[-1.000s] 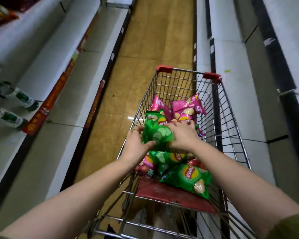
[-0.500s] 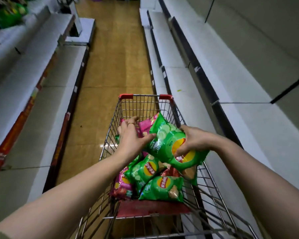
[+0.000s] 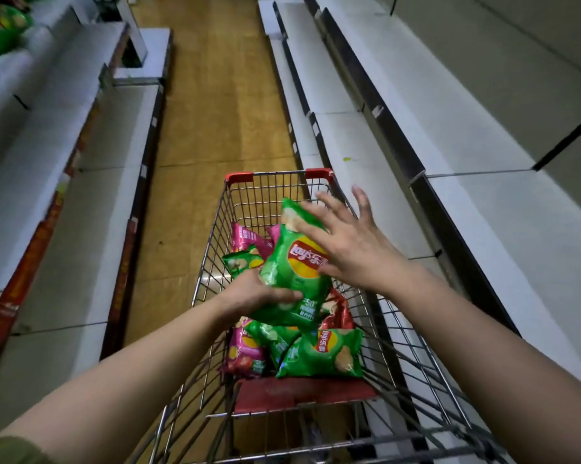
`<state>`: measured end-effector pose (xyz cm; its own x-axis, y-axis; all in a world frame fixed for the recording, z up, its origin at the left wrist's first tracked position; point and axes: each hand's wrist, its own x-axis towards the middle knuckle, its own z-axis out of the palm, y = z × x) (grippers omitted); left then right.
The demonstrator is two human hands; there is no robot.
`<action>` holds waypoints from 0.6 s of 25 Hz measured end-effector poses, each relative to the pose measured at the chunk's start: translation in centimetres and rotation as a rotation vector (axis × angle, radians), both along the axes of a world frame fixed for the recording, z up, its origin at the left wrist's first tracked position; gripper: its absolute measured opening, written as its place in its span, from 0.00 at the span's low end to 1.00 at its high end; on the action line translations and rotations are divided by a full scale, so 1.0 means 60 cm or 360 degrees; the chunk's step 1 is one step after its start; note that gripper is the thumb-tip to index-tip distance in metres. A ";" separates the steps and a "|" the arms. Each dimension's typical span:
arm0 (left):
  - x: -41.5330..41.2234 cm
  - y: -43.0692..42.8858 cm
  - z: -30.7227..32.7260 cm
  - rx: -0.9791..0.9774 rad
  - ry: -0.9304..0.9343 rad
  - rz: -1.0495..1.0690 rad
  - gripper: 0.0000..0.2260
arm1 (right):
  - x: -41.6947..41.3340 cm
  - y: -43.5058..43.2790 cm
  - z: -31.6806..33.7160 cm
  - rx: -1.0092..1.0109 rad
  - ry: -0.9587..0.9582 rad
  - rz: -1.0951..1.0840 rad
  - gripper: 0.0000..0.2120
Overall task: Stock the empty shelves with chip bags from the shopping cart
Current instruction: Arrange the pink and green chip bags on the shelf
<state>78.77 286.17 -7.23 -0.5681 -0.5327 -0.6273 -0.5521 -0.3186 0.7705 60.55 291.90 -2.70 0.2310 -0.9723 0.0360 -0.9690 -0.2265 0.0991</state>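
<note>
Your left hand (image 3: 259,293) grasps the green chip bag (image 3: 279,266) at its bottom end, thumb across the front and fingers curled underneath. The bag is lifted above the shopping cart (image 3: 215,236), clear of the pile below.

Your right hand (image 3: 349,249) is released: fingers straight and fanned, with the palm laid against the bag's printed face and its right edge. It steadies the bag and doesn't grip it.

The relation that matters is this. The bag's long axis runs up and away from your left hand towards the far end of the cart, leaning a little to the right, so its top sits under your right fingertips (image 3: 357,195). The empty shelf (image 3: 503,236) lies to the right of your right hand, past the cart's right wall. Your right hand is therefore the nearer one to the target, and your left would have to reach across the cart.

My read is that the carry to the shelf suits the right hand, once it closes on the upper half of the bag (these bags are puffy and slick, so an open palm alone may let one slide).

More stock waits below your hands: a green bag (image 3: 322,354) and a pink bag (image 3: 245,353) lie flat near the cart's close end.
</note>
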 end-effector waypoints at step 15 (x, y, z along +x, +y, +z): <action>0.012 0.053 -0.030 0.0468 0.0453 0.0559 0.12 | 0.042 -0.012 -0.143 0.0644 -0.2807 -0.1122 0.41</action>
<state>79.48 289.38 -9.01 -0.5567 -0.5464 -0.6257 -0.1555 -0.6714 0.7246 63.07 291.21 -11.26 -0.1828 -0.8686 -0.4605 0.1821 0.4304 -0.8841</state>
